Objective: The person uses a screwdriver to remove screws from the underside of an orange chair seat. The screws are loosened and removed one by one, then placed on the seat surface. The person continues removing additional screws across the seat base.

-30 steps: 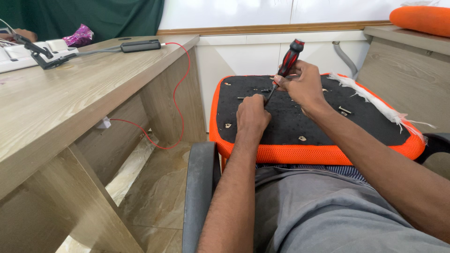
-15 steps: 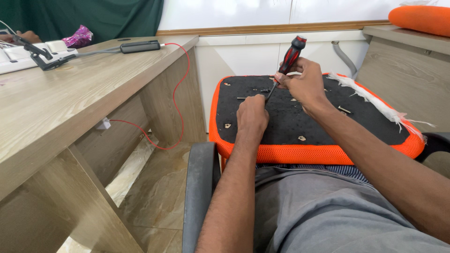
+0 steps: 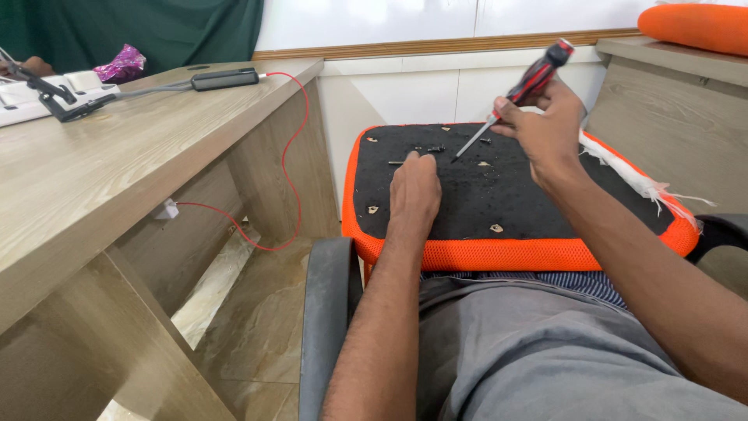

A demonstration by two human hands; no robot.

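Your right hand [image 3: 545, 125] has its grip closed on the screwdriver [image 3: 518, 90], tip lifted; your left hand [image 3: 414, 191] rests knuckles-up on the seat [image 3: 467, 203], its grip hidden.

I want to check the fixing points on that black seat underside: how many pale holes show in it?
6, maybe more hidden by the hands: two near the front edge, two at the back, two mid-panel.
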